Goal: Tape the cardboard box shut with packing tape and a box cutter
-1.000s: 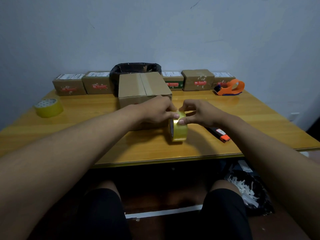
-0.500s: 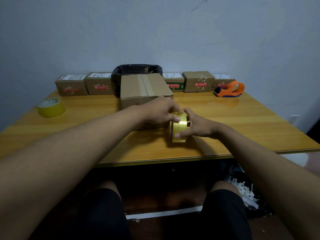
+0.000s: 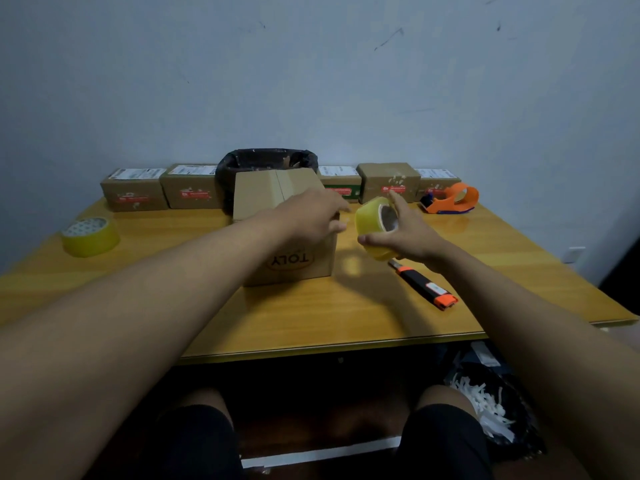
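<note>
The cardboard box (image 3: pixel 273 195) stands mid-table with its top flaps folded shut and a printed oval logo on its near side. My right hand (image 3: pixel 408 237) grips a yellow roll of packing tape (image 3: pixel 369 220), lifted off the table just right of the box. My left hand (image 3: pixel 311 213) lies over the box's top right edge, fingers pinched on the tape's free end, a short way from the roll. The black and orange box cutter (image 3: pixel 424 285) lies on the table below my right hand.
A second yellow tape roll (image 3: pixel 90 236) sits at the table's left. An orange tape dispenser (image 3: pixel 452 199) stands back right. Several small sealed boxes (image 3: pixel 133 190) line the wall, with a black-lined bin (image 3: pixel 266 160) behind the box. The table's front edge (image 3: pixel 329 348) is near.
My right hand lifted the tape roll off the table, up and to the right. My left hand rose onto the box's top right edge. The box cutter, hidden before, shows again.
</note>
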